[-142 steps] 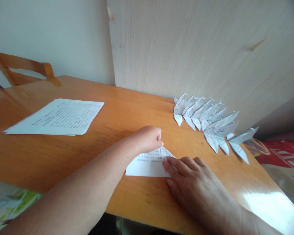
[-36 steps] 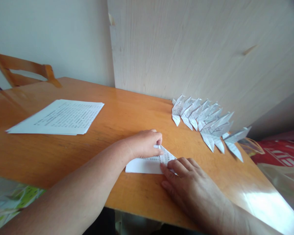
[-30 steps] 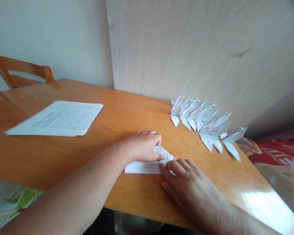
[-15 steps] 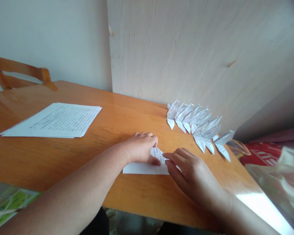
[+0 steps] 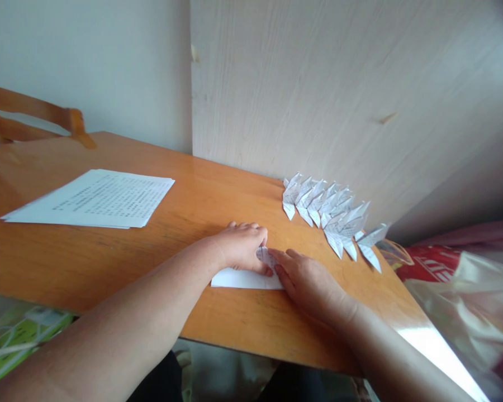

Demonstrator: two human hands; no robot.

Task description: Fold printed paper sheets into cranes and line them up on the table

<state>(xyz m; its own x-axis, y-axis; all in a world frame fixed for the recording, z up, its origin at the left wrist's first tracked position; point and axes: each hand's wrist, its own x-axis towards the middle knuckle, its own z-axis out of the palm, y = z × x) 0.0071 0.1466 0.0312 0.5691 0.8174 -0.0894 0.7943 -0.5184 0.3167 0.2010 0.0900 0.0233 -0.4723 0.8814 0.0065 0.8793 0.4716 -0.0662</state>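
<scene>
A partly folded sheet of paper lies near the table's front edge, with a straight lower edge and a printed flap raised between the hands. My left hand is closed on the flap from the left, its thumb pressed on the paper. From the right, my right hand touches the same paper, its thumb and fingers brought together at the flap and covering the sheet's right end. The paper under both palms is hidden.
A stack of printed sheets lies at the left of the wooden table. Several folded paper pieces stand in rows at the back right. Beyond the right edge are bags; a chair is at the far left.
My right hand has moved left along the paper, closer to my left hand, and now covers more of its right end. The view has shifted slightly.
</scene>
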